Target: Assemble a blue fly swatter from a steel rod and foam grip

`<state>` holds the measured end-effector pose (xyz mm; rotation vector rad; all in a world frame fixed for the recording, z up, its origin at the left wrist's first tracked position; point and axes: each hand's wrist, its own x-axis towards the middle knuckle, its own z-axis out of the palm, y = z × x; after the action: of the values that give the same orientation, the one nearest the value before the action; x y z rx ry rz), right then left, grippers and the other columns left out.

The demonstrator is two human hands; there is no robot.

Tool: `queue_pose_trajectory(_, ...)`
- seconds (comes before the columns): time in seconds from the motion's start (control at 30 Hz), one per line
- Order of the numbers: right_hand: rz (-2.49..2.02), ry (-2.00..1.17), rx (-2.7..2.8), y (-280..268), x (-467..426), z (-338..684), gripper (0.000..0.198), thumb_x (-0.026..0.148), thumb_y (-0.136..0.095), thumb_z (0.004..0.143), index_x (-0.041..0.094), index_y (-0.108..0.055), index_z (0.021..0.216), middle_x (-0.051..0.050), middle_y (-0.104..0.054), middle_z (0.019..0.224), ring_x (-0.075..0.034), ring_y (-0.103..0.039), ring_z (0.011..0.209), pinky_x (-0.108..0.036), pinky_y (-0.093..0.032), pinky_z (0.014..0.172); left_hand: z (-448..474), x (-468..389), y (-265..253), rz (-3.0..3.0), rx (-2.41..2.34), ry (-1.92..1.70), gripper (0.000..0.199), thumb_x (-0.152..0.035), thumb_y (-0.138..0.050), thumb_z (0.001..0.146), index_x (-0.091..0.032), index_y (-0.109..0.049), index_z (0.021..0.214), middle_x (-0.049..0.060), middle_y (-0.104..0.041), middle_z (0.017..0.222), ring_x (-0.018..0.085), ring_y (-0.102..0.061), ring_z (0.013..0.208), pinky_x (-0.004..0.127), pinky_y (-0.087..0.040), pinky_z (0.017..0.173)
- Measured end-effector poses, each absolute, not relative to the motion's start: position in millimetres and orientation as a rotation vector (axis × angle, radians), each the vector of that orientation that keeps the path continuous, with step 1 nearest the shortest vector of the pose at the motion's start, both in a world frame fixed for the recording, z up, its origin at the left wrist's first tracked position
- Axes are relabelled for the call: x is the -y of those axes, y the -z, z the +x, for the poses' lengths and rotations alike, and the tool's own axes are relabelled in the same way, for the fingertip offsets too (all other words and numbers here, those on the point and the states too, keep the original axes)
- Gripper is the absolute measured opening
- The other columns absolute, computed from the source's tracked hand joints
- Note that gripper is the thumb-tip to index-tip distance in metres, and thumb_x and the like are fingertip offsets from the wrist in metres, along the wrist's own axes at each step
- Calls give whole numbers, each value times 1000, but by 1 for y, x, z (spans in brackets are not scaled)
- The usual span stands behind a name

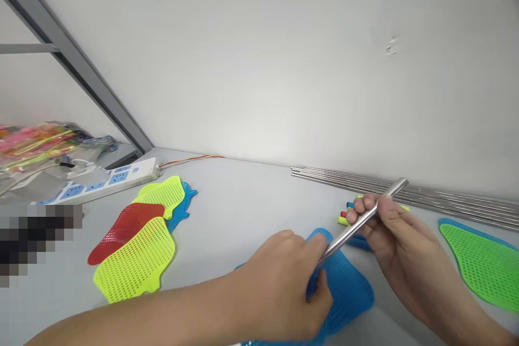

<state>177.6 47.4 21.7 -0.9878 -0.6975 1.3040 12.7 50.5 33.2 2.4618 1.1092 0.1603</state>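
My right hand grips a shiny metal tube between thumb and fingers, its upper end pointing up and to the right. The tube's lower end reaches the closed fingers of my left hand. Blue plastic of a mesh fly swatter head shows between the left thumb and fingers and spreads out behind them. The joint between tube and plastic is hidden by the fingers. Behind my right hand lie several short coloured sleeves, partly covered.
Yellow, red and blue swatter heads overlap on the left. A green swatter head lies at right. Several thin metal rods run along the wall. A power strip and bagged colourful items are far left.
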Motion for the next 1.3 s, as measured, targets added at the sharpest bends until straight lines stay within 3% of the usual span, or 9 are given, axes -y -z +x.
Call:
queue_pose_trajectory(0.17,-817,-1289,482,-41,-55,196,13,23,-55,82,16,-57,71,0,-49,76,-9,-55,67,-20,-55,63,0,-54,-62,2048,-978,-24,5,-24,-37,78,-21,-40,74,-4,-45,66,9,-43,62,19,-32,51)
queue_pose_trajectory(0.27,-553,-993,337,-60,-66,222,22,9,-43,86,16,-50,67,3,-42,64,-2,-38,47,-9,-45,45,-18,-53,-61,2014,-949,91,6,-18,-40,74,-20,-45,72,-4,-49,72,8,-45,71,17,-34,55)
queue_pose_trajectory(0.4,-523,-1071,406,-69,-73,236,20,11,-45,86,16,-51,68,3,-38,65,-2,-36,48,-11,-41,42,-32,-54,-38,2320,-1124,19,11,-16,-35,76,-20,-46,74,-3,-55,71,11,-49,68,22,-36,63)
queue_pose_trajectory(0.6,-695,-1117,297,-55,-78,216,19,12,-44,85,13,-50,67,0,-40,68,-4,-39,52,-15,-43,43,-20,-67,-16,2544,-918,-25,12,-20,-34,80,-19,-45,85,1,-56,76,14,-49,68,28,-38,66)
queue_pose_trajectory(0.77,-801,-1215,284,-48,-77,214,13,15,-53,81,14,-53,68,-1,-43,73,-6,-47,62,-16,-52,55,-15,-71,-20,2439,-794,-115,21,-12,-34,78,-19,-45,95,2,-56,88,13,-49,80,27,-39,75)
queue_pose_trajectory(0.87,-836,-1296,372,-47,-72,212,10,16,-58,79,17,-55,69,0,-44,77,-8,-50,73,-23,-56,72,-14,-72,-30,2269,-809,-127,20,-21,-33,87,-22,-48,100,1,-56,94,12,-49,89,27,-39,85)
queue_pose_trajectory(0.97,-836,-1345,453,-48,-69,208,8,18,-60,77,20,-55,72,0,-44,79,-11,-51,83,-33,-54,83,-13,-73,-39,2072,-950,-160,25,-33,-47,84,-28,-51,109,-1,-58,97,12,-50,92,25,-40,82)
queue_pose_trajectory(1.13,-761,-1318,501,-49,-63,202,7,19,-59,79,22,-54,75,2,-44,77,-9,-53,80,-37,-52,90,-10,-71,-42,1869,-1038,-189,24,-39,-68,67,-25,-65,86,-5,-60,76,8,-54,74,19,-42,66)
queue_pose_trajectory(1.3,-688,-1336,557,-46,-56,196,5,19,-56,82,22,-54,79,3,-44,78,-4,-52,71,-36,-51,93,-6,-69,-40,1937,-998,-198,21,-42,-63,71,-21,-66,75,-6,-60,73,6,-53,70,18,-40,66)
